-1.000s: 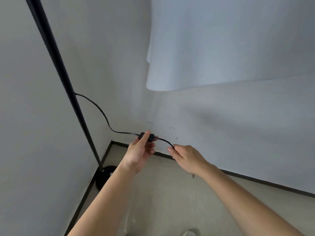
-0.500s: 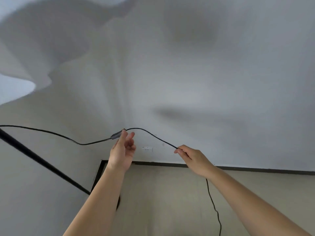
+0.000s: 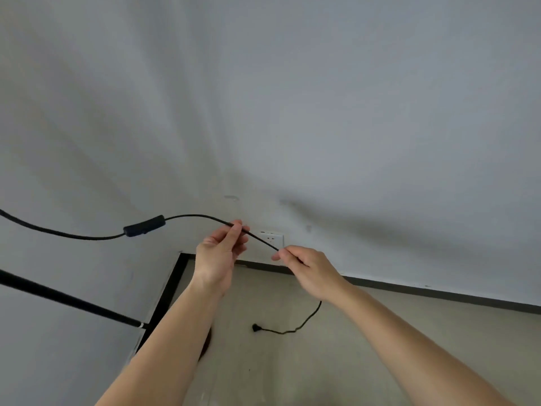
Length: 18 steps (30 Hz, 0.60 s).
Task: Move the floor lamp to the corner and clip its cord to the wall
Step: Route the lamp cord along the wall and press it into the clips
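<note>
While pinching the black cord (image 3: 202, 216) between thumb and fingertips, left hand (image 3: 219, 253) raised before the white wall (image 3: 322, 112), right hand (image 3: 307, 268) clamped on the same cord just beside it. Inline switch (image 3: 144, 225) hanging left of both hands; plug (image 3: 256, 327) lying loose on the floor (image 3: 351, 361) below a wall socket (image 3: 270, 238). Lamp pole (image 3: 67, 297) slanting toward the corner at lower left.

Bare wall (image 3: 322, 112) lay open above the socket (image 3: 270, 237), while the lamp pole (image 3: 67, 297) and cord (image 3: 87, 236) barred the left
</note>
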{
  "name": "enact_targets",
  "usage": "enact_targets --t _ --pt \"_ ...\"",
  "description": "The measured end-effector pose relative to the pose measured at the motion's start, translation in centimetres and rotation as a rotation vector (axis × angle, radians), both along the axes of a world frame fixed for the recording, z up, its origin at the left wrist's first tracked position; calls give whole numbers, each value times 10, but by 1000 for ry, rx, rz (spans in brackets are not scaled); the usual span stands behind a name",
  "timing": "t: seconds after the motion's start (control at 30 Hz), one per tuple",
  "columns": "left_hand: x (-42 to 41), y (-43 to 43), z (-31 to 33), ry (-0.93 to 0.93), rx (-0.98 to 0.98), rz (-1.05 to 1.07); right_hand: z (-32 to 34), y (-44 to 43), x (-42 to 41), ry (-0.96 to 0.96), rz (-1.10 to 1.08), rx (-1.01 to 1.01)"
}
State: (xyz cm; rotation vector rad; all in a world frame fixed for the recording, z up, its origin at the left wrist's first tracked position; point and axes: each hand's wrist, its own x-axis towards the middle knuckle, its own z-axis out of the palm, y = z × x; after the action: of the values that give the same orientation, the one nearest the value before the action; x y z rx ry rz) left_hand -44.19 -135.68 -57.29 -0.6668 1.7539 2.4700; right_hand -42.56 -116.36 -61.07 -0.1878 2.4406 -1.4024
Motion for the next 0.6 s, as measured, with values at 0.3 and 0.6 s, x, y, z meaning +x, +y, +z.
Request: enact_targets --t 0.3,0.6 --pt "-61 -36 -106 131 64 105 -116 -10 -66 180 -71 -69" --pt "-92 -29 -182 359 -7 -21 -175 -45 -125 415 -74 -188"
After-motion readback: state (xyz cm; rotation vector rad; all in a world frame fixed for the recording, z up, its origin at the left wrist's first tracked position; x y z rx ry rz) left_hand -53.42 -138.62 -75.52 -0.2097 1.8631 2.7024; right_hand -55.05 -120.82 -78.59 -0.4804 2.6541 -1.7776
